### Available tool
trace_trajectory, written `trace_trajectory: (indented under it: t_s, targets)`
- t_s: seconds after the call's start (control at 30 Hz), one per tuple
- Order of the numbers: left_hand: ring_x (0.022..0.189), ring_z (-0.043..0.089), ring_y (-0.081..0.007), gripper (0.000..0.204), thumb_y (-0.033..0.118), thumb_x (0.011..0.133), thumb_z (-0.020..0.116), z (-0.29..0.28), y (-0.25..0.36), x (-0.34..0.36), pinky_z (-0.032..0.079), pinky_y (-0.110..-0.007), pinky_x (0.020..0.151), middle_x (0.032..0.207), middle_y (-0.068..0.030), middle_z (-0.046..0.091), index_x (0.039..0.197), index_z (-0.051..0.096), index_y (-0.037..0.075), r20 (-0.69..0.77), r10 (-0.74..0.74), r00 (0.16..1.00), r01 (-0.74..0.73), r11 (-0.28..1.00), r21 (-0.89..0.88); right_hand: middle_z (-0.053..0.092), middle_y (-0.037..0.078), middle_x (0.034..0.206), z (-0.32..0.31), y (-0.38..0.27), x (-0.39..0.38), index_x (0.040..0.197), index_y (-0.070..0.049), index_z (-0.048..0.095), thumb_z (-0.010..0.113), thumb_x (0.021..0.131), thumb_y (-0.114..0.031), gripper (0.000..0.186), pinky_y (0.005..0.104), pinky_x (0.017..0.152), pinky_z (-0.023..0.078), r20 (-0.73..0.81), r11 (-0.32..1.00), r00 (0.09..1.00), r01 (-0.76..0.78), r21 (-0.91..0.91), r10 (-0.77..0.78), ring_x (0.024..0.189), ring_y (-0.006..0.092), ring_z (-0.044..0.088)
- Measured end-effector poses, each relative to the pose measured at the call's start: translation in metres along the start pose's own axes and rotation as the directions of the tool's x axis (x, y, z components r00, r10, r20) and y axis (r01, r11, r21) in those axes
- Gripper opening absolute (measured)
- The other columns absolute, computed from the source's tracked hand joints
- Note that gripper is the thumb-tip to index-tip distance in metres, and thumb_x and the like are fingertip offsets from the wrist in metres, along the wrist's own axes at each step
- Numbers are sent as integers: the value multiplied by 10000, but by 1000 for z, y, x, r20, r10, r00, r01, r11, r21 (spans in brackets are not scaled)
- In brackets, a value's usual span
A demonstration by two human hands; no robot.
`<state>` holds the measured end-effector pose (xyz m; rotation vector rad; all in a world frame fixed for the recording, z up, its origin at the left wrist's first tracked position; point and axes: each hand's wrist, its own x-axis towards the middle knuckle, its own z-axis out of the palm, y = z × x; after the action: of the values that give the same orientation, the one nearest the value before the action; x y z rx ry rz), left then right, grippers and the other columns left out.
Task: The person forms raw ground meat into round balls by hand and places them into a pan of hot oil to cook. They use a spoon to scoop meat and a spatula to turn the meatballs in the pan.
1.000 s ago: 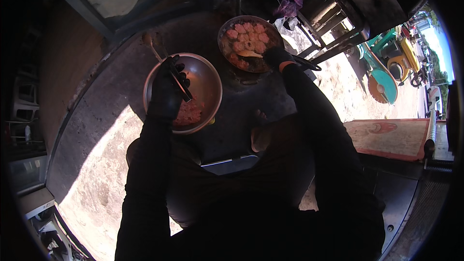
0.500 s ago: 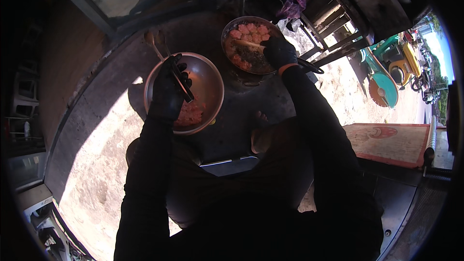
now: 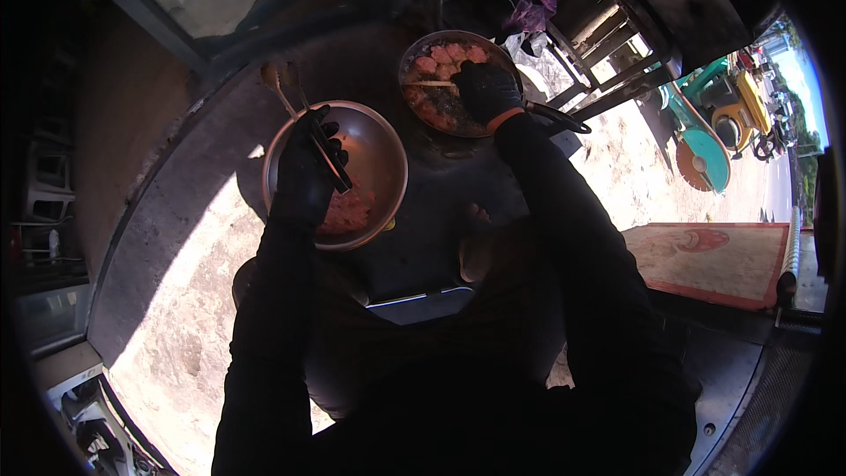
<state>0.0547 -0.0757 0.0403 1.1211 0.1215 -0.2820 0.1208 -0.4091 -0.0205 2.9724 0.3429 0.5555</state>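
Two tools we hold: our right grip (image 3: 487, 94) clenches a wooden spatula (image 3: 430, 84), its long axis pointing left across the pan (image 3: 460, 33) of pink patties (image 3: 448, 55), our left grip (image 3: 302, 154) clasps tongs (image 3: 283, 95) over the bowl (image 3: 374, 145)

The bowl (image 3: 377, 143) is smooth, glossy metal, the bag (image 3: 534, 5) crinkled plastic, the floor (image 3: 189, 322) rough and matt.

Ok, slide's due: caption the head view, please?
Right hand holds a wooden utensil at a frying pan; left hand grips tongs over a metal bowl.
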Motion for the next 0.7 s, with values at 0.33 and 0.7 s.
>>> trace_trajectory:
  t_s: [0.33,0.7]
  targets:
    - [856,568,-133,369,179,1040,458,-2,1,1,521,-296,721,1089,-84,559,1386,499,60,-4,1,1000,-1,998,-66,728,137,950,-55,98,-32,964,-144,751,613,836,-284,234,460,811,554,456,979,868,-196,-49,196,910,330,704]
    - [831,574,-137,342,206,1037,464,-1,2,0,523,-290,693,1068,-79,574,1340,544,69,-25,-1,1000,-2,997,-83,712,194,999,32,99,-72,944,-49,737,539,906,-248,283,427,855,547,570,1000,821,-18,11,9,944,353,692]
